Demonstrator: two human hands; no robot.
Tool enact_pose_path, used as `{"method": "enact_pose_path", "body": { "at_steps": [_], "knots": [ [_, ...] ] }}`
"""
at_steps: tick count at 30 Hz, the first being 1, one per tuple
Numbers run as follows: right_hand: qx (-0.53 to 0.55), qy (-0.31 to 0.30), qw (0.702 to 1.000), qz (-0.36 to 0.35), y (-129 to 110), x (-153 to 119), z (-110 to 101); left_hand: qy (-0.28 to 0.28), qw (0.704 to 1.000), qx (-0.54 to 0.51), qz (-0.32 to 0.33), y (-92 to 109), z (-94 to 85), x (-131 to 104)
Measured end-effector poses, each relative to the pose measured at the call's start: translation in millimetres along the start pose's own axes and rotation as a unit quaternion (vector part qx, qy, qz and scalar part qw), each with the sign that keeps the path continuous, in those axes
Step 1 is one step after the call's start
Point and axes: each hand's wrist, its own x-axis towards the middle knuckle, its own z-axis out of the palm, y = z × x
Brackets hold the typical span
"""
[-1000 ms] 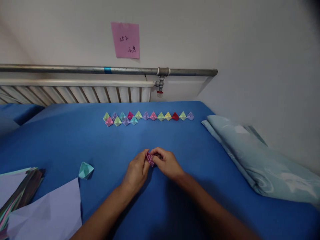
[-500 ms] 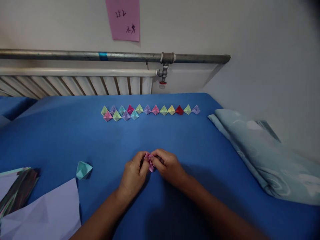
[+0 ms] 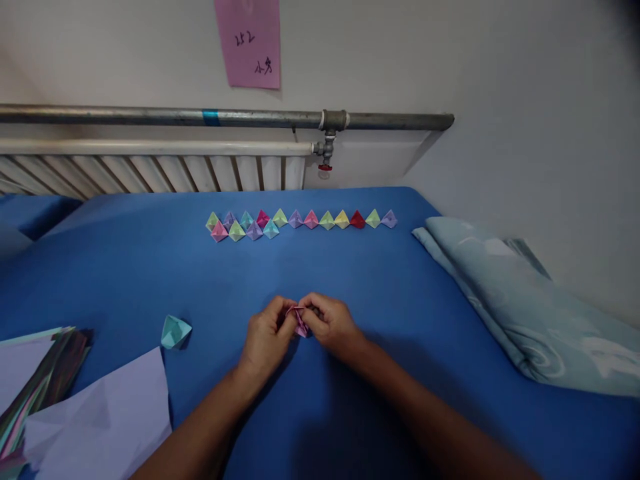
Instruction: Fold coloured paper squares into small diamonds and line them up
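Observation:
Between my two hands is a small pink folded paper piece (image 3: 301, 325), partly hidden by the fingers. My left hand (image 3: 267, 337) pinches its left side with thumb and forefinger. On the other side my right hand (image 3: 333, 325) grips it the same way, fingers curled. Left of my hands a teal folded paper piece (image 3: 175, 332) stands alone on the blue surface (image 3: 240, 273). Farther off, several small origami pieces in mixed colours, one of them a red piece (image 3: 357, 219), sit in a row, with a shorter second row in front at the left.
A creased lilac sheet (image 3: 107, 413) and a stack of coloured paper (image 3: 55, 373) lie at the lower left. On the right is a folded pale green blanket (image 3: 505, 307). Behind the surface are a radiator (image 3: 165, 148), a metal pipe (image 3: 270, 119) and a pink note (image 3: 250, 47).
The view has shifted slightly. Both hands keep hold of the pink paper, with the fingers moved only a little. The paper pieces in the rows look the same.

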Motion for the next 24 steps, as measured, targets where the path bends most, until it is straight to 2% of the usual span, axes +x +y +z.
{"method": "enact_pose_path", "body": {
  "at_steps": [9, 15, 20, 24],
  "knots": [
    [-0.062, 0.009, 0.997, -0.052, -2.4, -1.4, 2.6, 0.017, 0.997, 0.066, -0.018, 4.8, -1.8, -2.1],
    [-0.070, 0.009, 0.995, -0.067, -2.1, -0.8, 1.8, 0.006, 0.997, 0.076, -0.018, 3.8, -2.6, -2.5],
    [-0.090, 0.007, 0.992, -0.093, -2.9, -2.1, 1.3, 0.021, 0.991, 0.131, 0.013, 4.8, -3.3, -2.7],
    [-0.085, 0.009, 0.993, -0.077, -2.6, -1.2, 2.2, 0.023, 0.987, 0.149, 0.047, 4.9, -4.3, -2.2]
  ]
}}
